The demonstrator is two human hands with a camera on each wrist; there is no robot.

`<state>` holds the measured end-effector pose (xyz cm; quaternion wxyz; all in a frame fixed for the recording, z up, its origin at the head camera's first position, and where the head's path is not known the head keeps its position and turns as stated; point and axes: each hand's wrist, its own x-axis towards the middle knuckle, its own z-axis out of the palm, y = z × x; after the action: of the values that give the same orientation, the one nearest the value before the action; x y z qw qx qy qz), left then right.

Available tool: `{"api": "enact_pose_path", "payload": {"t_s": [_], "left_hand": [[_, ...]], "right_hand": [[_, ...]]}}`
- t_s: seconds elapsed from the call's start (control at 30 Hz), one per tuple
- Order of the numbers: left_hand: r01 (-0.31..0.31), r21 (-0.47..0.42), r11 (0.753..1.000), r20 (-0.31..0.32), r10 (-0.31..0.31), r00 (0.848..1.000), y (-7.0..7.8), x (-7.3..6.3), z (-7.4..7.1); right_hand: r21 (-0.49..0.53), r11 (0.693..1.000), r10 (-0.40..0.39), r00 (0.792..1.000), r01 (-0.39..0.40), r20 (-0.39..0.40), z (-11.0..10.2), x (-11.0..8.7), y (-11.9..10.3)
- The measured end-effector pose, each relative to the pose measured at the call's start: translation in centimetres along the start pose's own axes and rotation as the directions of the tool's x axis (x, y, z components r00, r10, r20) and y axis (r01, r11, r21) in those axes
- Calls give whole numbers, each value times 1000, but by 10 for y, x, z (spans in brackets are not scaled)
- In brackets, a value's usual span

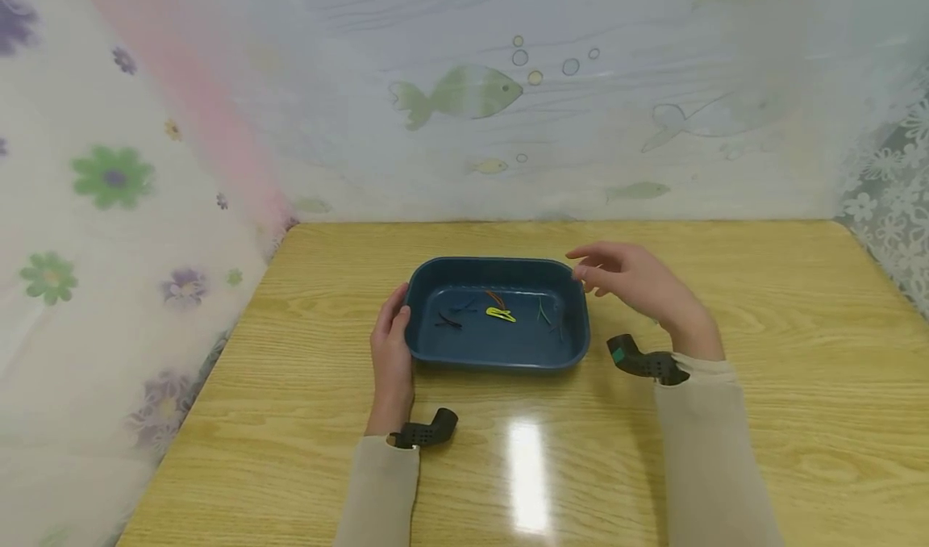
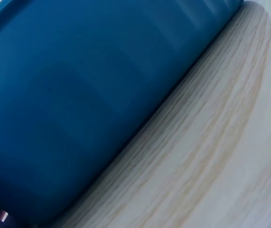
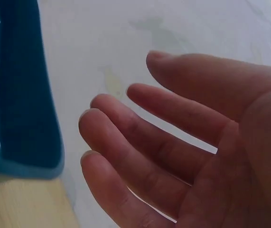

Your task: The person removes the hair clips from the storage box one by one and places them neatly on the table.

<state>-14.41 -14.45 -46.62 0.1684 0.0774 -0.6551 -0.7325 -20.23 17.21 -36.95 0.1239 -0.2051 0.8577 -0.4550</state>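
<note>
The left hand touches the tray, grip unclear; the right hand, loose, is empty. Uneven pushing might slide it sideways; clips could scatter.

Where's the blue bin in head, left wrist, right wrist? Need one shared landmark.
Head: blue bin just below centre.
Left wrist: blue bin, outer wall filling upper left.
Right wrist: blue bin, cut off by left edge.
Landmark: wood-grain tabletop, visible in all three.

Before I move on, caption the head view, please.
Left hand against a blue tub of small clips, right hand at its other end.
</note>
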Motion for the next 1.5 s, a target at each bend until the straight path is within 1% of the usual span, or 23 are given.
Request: {"api": "enact_pose_path", "payload": {"t_s": [0.17,0.3,0.37,0.43,0.57,0.67,0.8,0.87,0.97,1.13,1.27,1.33,1.43,1.5], "left_hand": [[-1,20,1000,-6,1,1000,2,2,-2],[4,22,1000,-2,-4,1000,1,1,-2],[6,16,1000,3,-6,1000,0,0,-1],[9,15,1000,5,-9,1000,-1,0,-1],[-5,15,1000,3,5,1000,-1,1,-1],[-7,21,1000,1,7,1000,0,1,-1],[-3,32,999,3,3,1000,0,0,-1],[-2,36,999,3,2,1000,0,0,-1],[-1,44,999,-1,1,1000,0,0,-1],[-4,35,999,2,4,1000,-1,0,-2],[-9,39,999,4,9,1000,-1,0,-2],[-9,44,999,1,9,1000,-1,0,-2],[-9,40,999,0,9,1000,-1,0,-2],[-3,38,999,1,3,1000,-1,0,-2]], "right_hand": [[-66,997,-31,998,34,57,16,11,-13],[-118,988,-86,990,99,108,29,21,-21],[-142,983,-99,986,118,132,33,25,-25],[-165,978,-103,982,129,158,37,30,-28],[-200,970,-93,972,137,217,43,42,-36],[-186,968,-111,949,171,294,48,53,-40],[-94,979,-131,907,183,400,55,68,-38],[-61,984,-123,894,165,432,59,74,-36],[-63,986,-108,878,155,466,65,83,-34],[-89,983,-92,856,158,508,75,98,-31],[-100,984,-78,856,149,512,84,107,-33],[-118,982,-64,851,146,521,90,111,-35],[-176,972,-36,838,157,545,99,116,-39],[-204,967,-12,832,149,554,105,119,-40]]}}
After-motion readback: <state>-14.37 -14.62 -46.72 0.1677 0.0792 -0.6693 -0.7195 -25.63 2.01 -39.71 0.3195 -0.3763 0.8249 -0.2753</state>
